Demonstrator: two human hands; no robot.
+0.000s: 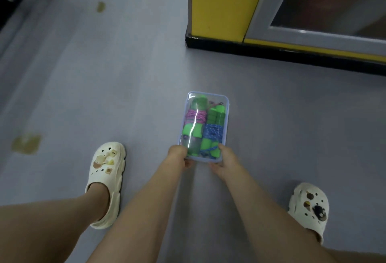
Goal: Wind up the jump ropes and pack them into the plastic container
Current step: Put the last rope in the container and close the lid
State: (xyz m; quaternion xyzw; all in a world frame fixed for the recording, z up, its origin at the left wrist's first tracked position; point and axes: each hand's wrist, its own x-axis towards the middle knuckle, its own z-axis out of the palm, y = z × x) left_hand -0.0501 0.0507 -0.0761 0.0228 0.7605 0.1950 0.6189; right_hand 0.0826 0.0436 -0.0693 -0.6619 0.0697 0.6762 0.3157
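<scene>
Fingers [188,163] of your left hand [177,156] and right hand [226,159] grip the plastic container [208,93]; press its lid [193,129] corners evenly.

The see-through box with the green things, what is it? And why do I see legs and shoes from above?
The camera sits on a person's head and looks down, so the legs you see are their own, in white clogs on the grey floor. Their left hand and right hand grip the near end of a clear plastic container. Inside, wound up, lie a pink rope and a blue rope for jumping, with green handles. I cannot tell whether the box rests on the floor or hangs just above it. The yellow thing at the top is a cabinet.
</scene>
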